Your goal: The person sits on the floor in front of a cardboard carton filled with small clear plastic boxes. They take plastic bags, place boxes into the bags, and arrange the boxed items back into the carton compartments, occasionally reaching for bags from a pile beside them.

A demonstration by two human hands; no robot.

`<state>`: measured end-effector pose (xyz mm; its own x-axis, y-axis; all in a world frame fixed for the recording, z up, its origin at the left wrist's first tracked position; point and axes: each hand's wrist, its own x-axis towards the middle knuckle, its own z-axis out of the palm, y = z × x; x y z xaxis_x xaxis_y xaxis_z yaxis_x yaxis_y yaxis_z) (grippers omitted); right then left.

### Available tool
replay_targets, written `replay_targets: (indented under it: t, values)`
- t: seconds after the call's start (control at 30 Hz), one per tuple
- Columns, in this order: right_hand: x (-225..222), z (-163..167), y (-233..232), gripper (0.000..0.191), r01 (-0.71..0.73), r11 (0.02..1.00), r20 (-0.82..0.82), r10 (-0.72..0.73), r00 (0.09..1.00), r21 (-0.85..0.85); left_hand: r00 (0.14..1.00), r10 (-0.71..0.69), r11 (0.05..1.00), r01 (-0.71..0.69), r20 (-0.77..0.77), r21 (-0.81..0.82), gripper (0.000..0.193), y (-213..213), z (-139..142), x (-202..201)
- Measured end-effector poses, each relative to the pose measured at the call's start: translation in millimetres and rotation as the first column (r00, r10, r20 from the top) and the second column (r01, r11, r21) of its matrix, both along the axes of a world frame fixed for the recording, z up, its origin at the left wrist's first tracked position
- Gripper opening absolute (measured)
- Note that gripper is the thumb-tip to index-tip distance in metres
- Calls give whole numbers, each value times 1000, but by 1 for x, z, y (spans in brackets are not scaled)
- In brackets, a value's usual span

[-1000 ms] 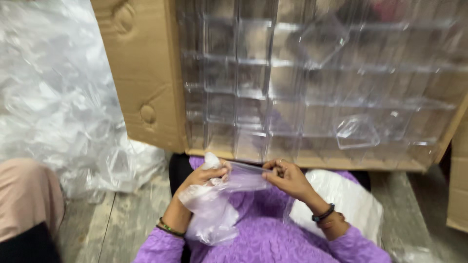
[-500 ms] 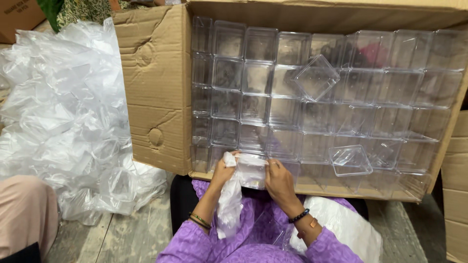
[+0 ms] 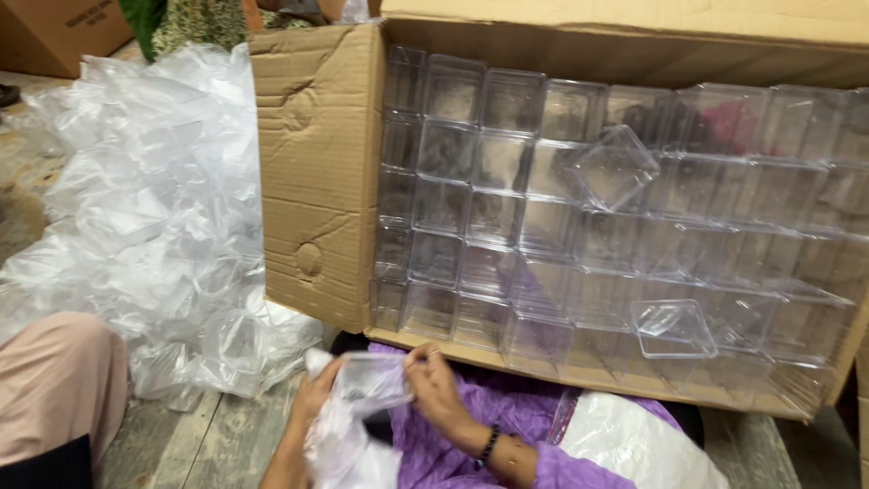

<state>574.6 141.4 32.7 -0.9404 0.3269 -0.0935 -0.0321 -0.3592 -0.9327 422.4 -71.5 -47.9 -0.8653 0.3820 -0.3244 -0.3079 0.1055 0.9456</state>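
My left hand (image 3: 317, 396) and my right hand (image 3: 433, 382) both grip a small clear plastic box (image 3: 369, 380) that sits partly inside a thin clear plastic bag (image 3: 348, 448). The bag hangs down over my purple lap. The hands are close together at the bottom of the view, just below the front edge of a large cardboard carton (image 3: 317, 172). The carton is packed with rows of clear plastic boxes (image 3: 507, 217). Two loose clear boxes lie tilted on the rows, one upper (image 3: 614, 167) and one lower (image 3: 674, 328).
A big heap of crumpled clear plastic bags (image 3: 145, 226) lies on the wooden floor at left. Another person's pink-clad knee (image 3: 54, 389) is at the lower left. A white bag (image 3: 634, 448) rests by my right side. A second cardboard box (image 3: 63, 27) stands far left.
My hands have moved down and left in the view, still together on the clear box and its bag. The camera has tilted up, showing more of the carton.
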Motion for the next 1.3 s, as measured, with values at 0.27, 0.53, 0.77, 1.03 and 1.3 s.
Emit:
replay_targets:
  t: [0.27, 0.53, 0.77, 1.03, 1.3]
  values:
    - [-11, -48, -11, 22, -96, 867, 88, 60, 994, 489, 962, -119, 986, 86, 248, 141, 36, -42, -6, 35]
    - [6, -68, -1, 24, -16, 720, 75, -51, 996, 693, 922, -225, 957, 148, 314, 250, 38, -39, 10, 49]
    - [-10, -51, -14, 15, -124, 982, 179, 149, 972, -145, 766, -572, 733, 318, 292, 601, 40, -22, 20, 78]
    - [-2, -7, -5, 15, -246, 634, 63, 297, 953, 733, 833, -329, 786, -19, 444, 618, 42, 20, 26, 47]
    - [19, 49, 18, 51, -283, 658, 186, 215, 959, 698, 920, -60, 800, -187, 387, 570, 40, -66, 77, -40]
